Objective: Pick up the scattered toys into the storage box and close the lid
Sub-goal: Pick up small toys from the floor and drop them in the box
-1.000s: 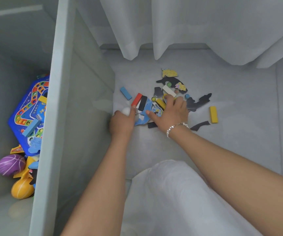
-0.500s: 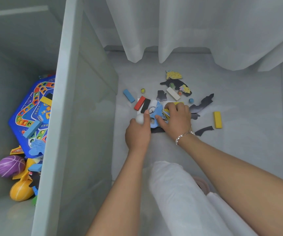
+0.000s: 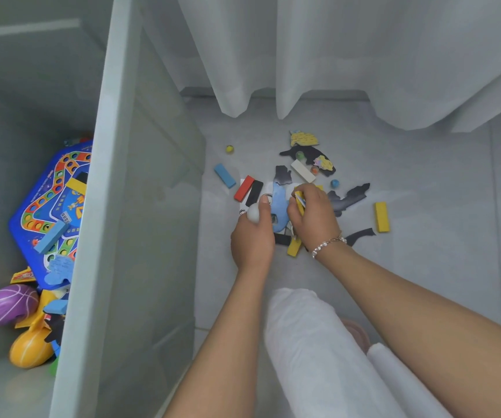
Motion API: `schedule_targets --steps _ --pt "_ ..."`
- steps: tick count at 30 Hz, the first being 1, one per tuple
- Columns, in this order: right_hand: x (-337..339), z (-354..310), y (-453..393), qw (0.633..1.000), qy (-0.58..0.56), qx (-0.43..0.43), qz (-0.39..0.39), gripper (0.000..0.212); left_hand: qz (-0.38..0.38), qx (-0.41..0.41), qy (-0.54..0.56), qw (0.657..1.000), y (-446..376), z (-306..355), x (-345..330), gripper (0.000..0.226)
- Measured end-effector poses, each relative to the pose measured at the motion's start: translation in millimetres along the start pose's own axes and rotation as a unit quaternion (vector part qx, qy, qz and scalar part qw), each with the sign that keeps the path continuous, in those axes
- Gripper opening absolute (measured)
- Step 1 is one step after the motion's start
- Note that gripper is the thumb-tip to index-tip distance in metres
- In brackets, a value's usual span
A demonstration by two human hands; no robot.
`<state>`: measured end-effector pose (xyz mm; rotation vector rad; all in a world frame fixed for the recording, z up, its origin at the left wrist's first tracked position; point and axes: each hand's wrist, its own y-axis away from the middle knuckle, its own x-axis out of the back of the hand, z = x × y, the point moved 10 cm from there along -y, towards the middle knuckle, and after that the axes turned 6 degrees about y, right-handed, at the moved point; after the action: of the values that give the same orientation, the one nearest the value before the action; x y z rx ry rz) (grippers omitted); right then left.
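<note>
Both hands have drawn back a little from the far side of the pile toward the person's knees, and they are fuller than a moment ago. The left hand (image 3: 252, 236) is curled shut around a small white ball (image 3: 253, 213), thumb laid over it. The right hand (image 3: 314, 217) has closed on a clutch of flat pieces with a yellow edge showing between the fingers; a second ago it lay spread flat over the heap. So this is gathering, not yet carrying: nothing new has gone into the storage box (image 3: 107, 206), and by my reckoning a good share of the toys is still out.

Taking the box as the mark, the scatter lies on the floor (image 3: 424, 267) just to its right. Nearest its wall are a blue block (image 3: 225, 175) and a red block (image 3: 244, 188); farther out come black puzzle shapes (image 3: 350, 198), and farthest away a yellow block (image 3: 382, 216). A big blue foam piece (image 3: 280, 209) sits between the two hands.

Inside the box are a blue game board (image 3: 53, 206), a purple ball (image 3: 9, 303) and an orange ball (image 3: 30, 348). I cannot see a lid. Pale tiled floor, white curtains (image 3: 333, 55) hanging behind the toys.
</note>
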<state>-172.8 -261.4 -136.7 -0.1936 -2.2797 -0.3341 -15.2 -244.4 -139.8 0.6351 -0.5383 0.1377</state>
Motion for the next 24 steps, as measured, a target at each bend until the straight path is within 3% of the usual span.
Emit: schedule_targets --steps 6,11,18,24 --pt "22 3 2 0.994 -0.092 -0.049 0.028 0.019 0.002 0.006 0.030 1.000 8 14 3 0.052" --pt "61 -31 4 0.986 -0.154 -0.037 0.046 0.008 0.003 -0.023 0.092 0.996 28 51 26 0.047" --pt "136 -145 33 0.968 -0.234 0.083 0.028 0.003 0.000 -0.098 0.179 0.979 107 127 111 0.048" --pt "155 -262 70 0.946 -0.276 0.154 -0.065 0.004 0.071 -0.153 0.262 0.950 160 151 226 0.059"
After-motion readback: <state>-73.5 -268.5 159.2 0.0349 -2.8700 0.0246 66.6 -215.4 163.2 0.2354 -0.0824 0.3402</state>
